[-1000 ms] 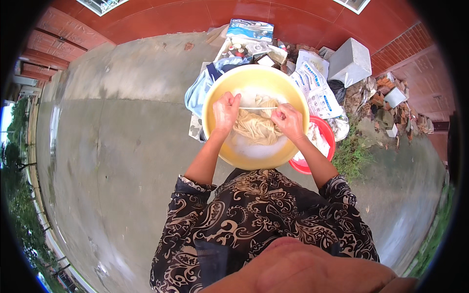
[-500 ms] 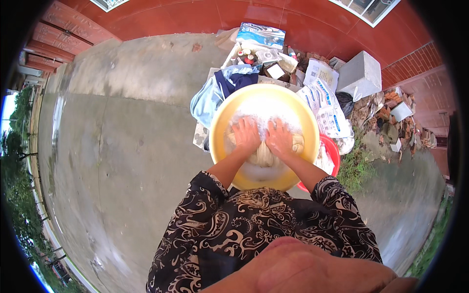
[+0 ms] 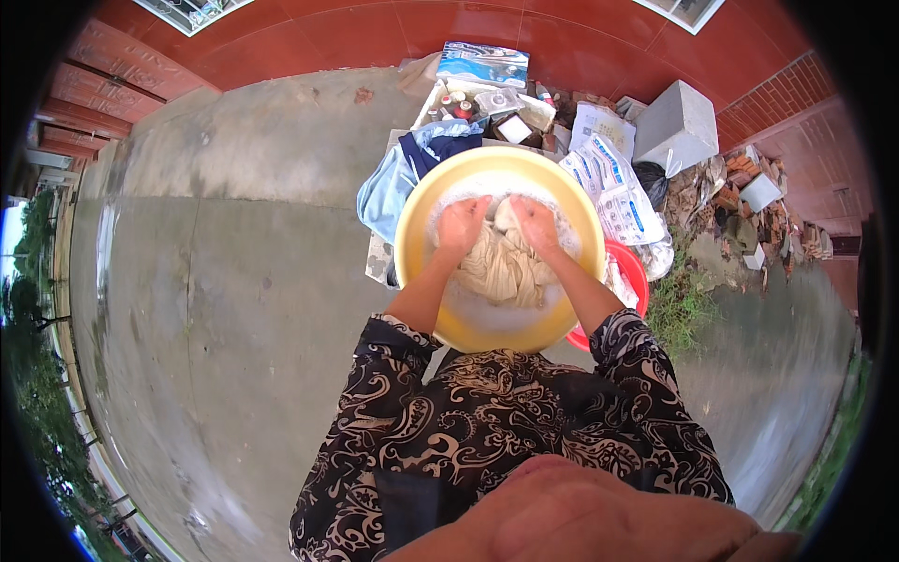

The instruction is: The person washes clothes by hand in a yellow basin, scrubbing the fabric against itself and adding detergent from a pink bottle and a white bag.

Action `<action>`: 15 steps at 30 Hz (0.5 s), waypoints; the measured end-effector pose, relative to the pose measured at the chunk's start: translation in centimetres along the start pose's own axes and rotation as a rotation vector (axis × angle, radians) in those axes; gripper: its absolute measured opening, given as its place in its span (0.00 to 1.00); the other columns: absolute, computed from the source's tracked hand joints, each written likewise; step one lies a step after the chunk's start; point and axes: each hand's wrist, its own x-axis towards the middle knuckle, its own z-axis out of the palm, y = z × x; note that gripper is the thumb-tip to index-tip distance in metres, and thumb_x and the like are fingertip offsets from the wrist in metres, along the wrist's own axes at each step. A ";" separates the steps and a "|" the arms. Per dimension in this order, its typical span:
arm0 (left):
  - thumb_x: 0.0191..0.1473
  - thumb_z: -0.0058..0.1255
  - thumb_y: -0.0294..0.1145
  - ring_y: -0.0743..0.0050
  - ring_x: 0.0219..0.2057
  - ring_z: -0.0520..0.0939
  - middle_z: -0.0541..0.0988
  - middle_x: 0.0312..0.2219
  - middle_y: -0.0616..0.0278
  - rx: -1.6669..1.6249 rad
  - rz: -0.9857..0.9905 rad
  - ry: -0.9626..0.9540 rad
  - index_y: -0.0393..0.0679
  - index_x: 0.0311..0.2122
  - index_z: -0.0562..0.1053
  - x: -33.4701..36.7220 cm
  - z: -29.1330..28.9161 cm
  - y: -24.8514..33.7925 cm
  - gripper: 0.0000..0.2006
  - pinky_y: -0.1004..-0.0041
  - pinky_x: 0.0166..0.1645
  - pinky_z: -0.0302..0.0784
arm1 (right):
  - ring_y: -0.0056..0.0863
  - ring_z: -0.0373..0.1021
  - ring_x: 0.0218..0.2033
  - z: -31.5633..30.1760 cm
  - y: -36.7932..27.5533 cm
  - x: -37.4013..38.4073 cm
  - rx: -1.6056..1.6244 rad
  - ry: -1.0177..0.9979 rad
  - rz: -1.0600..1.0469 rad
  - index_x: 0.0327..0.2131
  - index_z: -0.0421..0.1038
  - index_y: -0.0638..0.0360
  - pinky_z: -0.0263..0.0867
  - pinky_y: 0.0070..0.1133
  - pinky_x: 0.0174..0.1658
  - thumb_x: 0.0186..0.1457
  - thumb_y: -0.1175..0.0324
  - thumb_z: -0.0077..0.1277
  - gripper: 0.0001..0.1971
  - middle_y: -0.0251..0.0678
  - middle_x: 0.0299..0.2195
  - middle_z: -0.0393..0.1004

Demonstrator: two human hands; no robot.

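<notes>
A yellow basin (image 3: pixel 406 234) of sudsy water is in front of me, with a wet cream cloth (image 3: pixel 506 270) bunched in its middle. On the cloth's far left side, my left hand (image 3: pixel 461 225) is closed with its fingers curled down into the suds. Opposite it, my right hand (image 3: pixel 534 223) grips the far right part of the cloth, a pale fold showing beside the thumb. The fingertips of both hands are hidden by foam and fabric. White foam (image 3: pixel 487 187) rings the far inside of the basin.
Light blue and navy clothes (image 3: pixel 389 187) lie left of the basin. A red tub (image 3: pixel 635 272) stands at its right, partly underneath. Behind are a blue-and-white box (image 3: pixel 482 64), bottles, white printed bags (image 3: pixel 618 192) and a grey block (image 3: pixel 679 126). Bricks (image 3: pixel 749 178) are heaped farther right.
Both hands have gone from spread fingers pressing on the cloth to curled fingers at its far edge. More of the cloth shows, bunched toward me. The view has shifted slightly.
</notes>
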 end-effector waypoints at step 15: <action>0.54 0.53 0.44 0.49 0.54 0.71 0.65 0.58 0.45 0.364 0.040 -0.084 0.47 0.54 0.69 -9.7 -5.8 1.7 0.24 0.50 0.52 0.69 | 0.43 0.67 0.45 -4.6 -2.7 -12.0 -0.453 -0.055 -0.427 0.43 0.72 0.56 0.62 0.39 0.47 0.56 0.55 0.54 0.17 0.45 0.42 0.70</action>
